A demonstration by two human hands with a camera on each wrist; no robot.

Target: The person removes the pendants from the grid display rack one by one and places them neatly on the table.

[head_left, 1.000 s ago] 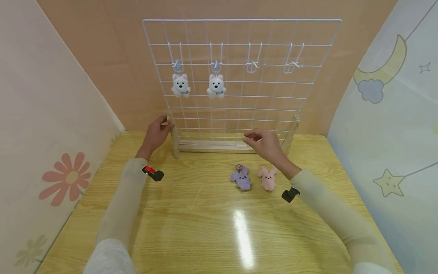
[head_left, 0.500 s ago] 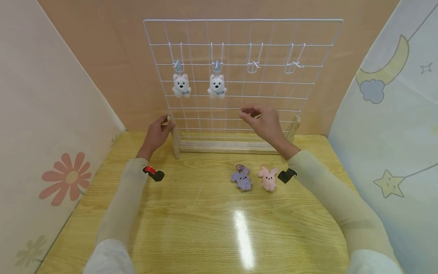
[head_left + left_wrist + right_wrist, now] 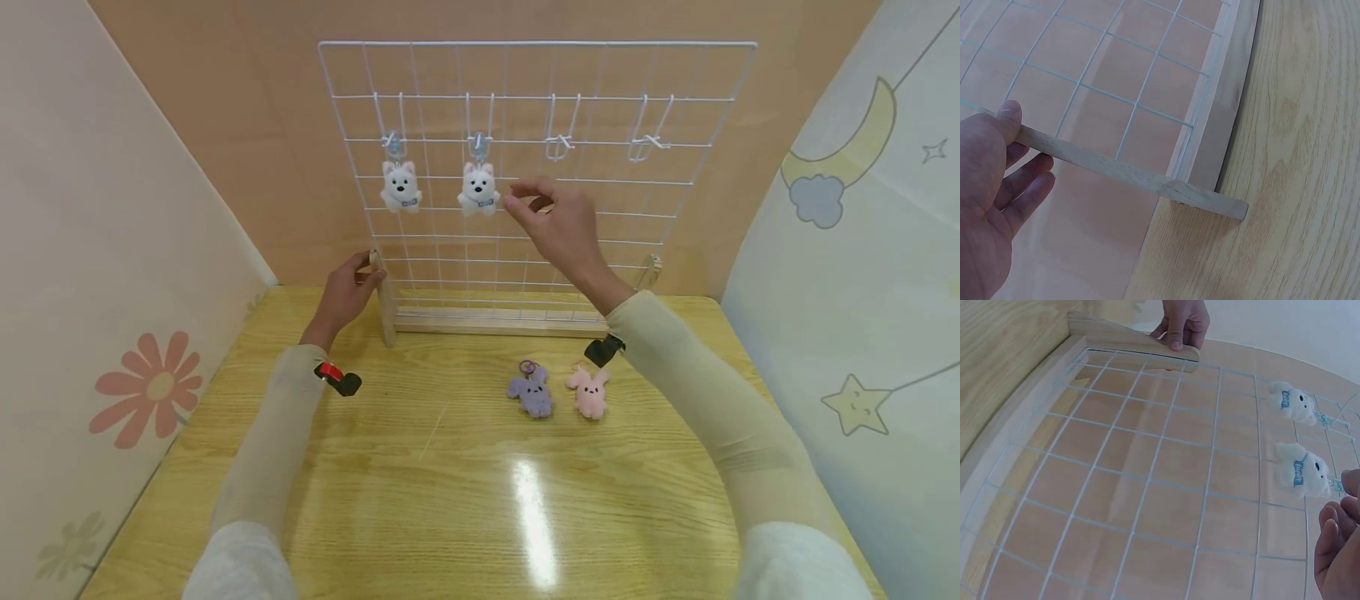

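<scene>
My left hand (image 3: 345,293) grips the upper end of the wooden side post (image 3: 1116,172) of a white wire grid rack (image 3: 525,43), thumb on one face and fingers on the other. Raised in front of the grid, my right hand (image 3: 561,223) has loosely bent fingers and nothing visible between them. Its thumb and forefinger tips are close to the right side of a white plush dog keychain (image 3: 478,188); I cannot tell whether they touch it. That dog hangs from the second hook from the left. Another white plush dog keychain (image 3: 401,185) hangs from the leftmost hook.
Two more hooks, a third hook (image 3: 558,146) and a rightmost hook (image 3: 648,143), carry nothing. A purple plush keychain (image 3: 534,396) and a pink plush rabbit keychain (image 3: 591,395) lie on the wooden table (image 3: 420,500) in front of the rack. Printed panels stand at both sides.
My right hand has risen and moved left from low in front of the grid to beside the second white dog. The left hand keeps its hold on the post.
</scene>
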